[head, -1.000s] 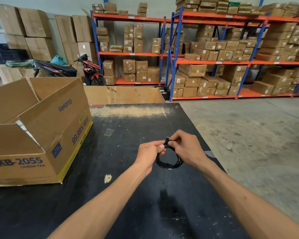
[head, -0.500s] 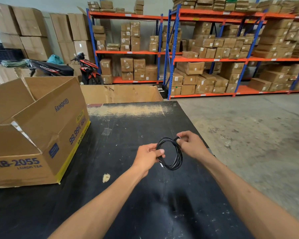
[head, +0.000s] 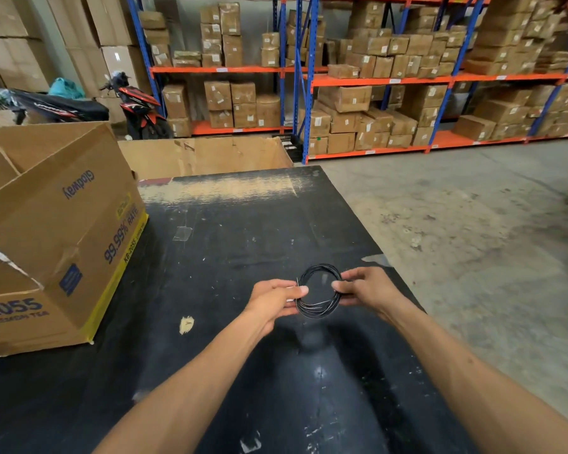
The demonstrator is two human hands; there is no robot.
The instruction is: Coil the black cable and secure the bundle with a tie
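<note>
A thin black cable [head: 318,269], wound into a small round coil of several loops, hangs in the air over the black table [head: 243,244]. My left hand [head: 273,301] pinches the coil's left side between thumb and fingers. My right hand [head: 366,286] pinches the opposite side. The coil stands nearly upright and faces me, its middle showing the table behind. A short thin pale piece sticks up at my left thumb; I cannot tell whether it is a tie.
A large open cardboard box [head: 56,231] stands on the table's left part. Another flat brown carton [head: 204,155] lies beyond the far edge. The table's right edge drops to concrete floor [head: 473,224]. Shelving racks with cartons [head: 374,93] and a motorbike [head: 135,106] stand behind.
The hands were close together at the coil's top; they have spread to its left and right sides, and the coil now shows as an open ring.
</note>
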